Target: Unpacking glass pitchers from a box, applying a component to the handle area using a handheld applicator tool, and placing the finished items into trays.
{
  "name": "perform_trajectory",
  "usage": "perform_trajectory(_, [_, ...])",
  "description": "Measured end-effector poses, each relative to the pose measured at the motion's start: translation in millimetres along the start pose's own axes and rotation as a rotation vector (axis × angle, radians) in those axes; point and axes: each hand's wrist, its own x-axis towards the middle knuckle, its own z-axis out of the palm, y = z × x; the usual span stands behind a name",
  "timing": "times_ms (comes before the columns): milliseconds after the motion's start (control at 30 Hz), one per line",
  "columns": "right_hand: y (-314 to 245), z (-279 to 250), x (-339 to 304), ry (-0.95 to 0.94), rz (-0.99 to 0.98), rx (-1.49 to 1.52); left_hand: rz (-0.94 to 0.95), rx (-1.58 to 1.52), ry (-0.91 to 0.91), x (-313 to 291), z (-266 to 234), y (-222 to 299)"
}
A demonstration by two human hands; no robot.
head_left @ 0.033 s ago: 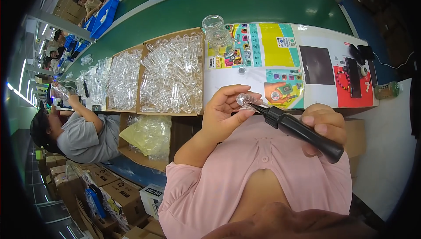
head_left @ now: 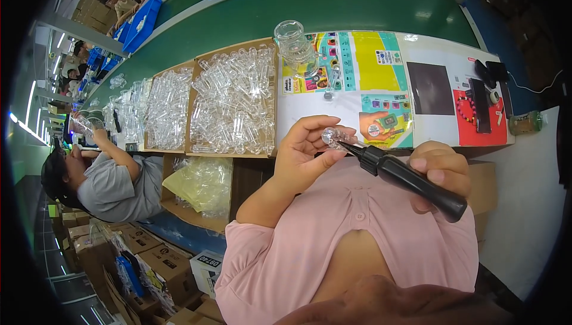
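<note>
My left hand (head_left: 307, 152) pinches a small clear plastic piece (head_left: 331, 137) with a rounded end, held in front of my chest. The fingers wrap partly round it, so its full shape is hidden. In my right hand (head_left: 438, 170) is a black squeeze bottle (head_left: 411, 179) with a narrow pointed nozzle. The bottle lies tilted, its tip touching or almost touching the clear piece. Beyond my hands, a larger clear jar-like part (head_left: 292, 42) and a slim clear piece (head_left: 332, 81) rest on the printed board (head_left: 319, 109).
Left of the board, a cardboard tray (head_left: 275, 98) holds several clear tubes (head_left: 235, 101). Near its front edge sits a carton with yellowish plastic film (head_left: 199, 185). A phone (head_left: 480, 106) and a beaded bracelet (head_left: 463, 109) lie right. A co-worker in grey (head_left: 116, 185) works at far left.
</note>
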Motion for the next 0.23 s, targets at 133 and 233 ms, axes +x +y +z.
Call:
perform_trajectory(133, [1.1, 0.8, -2.1, -0.012, 0.002, 0.007, -0.049, -0.074, -0.044, -1.3, -2.9, -1.1])
perform_trajectory(233, [0.4, 1.1, 0.4, -0.039, 0.011, -0.023, -0.034, -0.120, -0.086, -0.6, -3.7, -3.0])
